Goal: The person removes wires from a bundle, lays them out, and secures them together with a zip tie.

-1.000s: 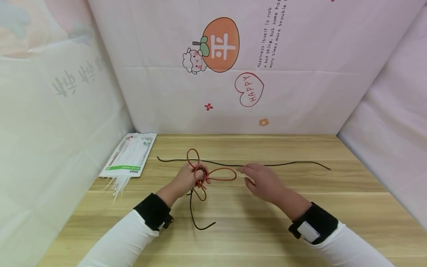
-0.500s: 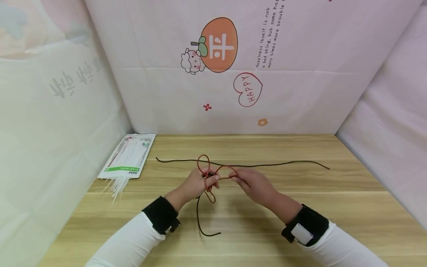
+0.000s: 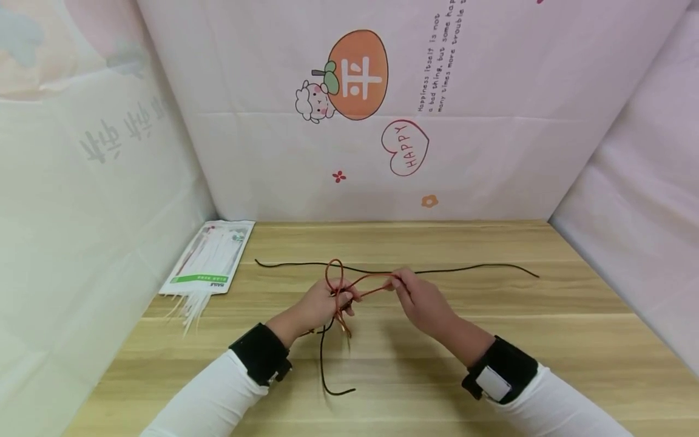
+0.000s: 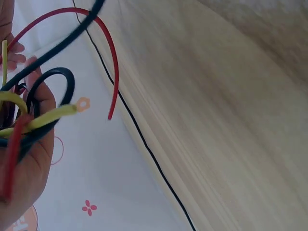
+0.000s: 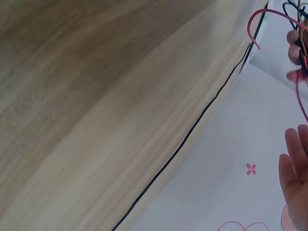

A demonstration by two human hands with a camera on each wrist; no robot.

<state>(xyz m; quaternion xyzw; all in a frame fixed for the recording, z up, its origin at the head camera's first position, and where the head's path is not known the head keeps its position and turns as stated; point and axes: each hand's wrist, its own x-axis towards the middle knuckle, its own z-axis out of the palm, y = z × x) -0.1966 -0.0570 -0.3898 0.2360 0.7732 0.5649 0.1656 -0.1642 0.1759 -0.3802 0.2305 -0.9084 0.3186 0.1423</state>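
My left hand grips a tangled bunch of thin wires in the middle of the table. A red wire stretches from that bunch to my right hand, whose thumb and fingertips pinch its looped end. Another red loop stands up above the left hand. Below it, the loose end of a dark wire hangs and curves rightward. The left wrist view shows a yellow wire and dark coils in the bunch too. Much of the bunch is hidden by the left fingers.
A long black wire lies across the table behind both hands. At the back left lies a packet with white strips sticking out of its open end. Printed white cloth walls enclose the back and sides.
My right hand came left, took hold of the red loop, then drew it out rightward. My left hand moved slightly right with the bunch.
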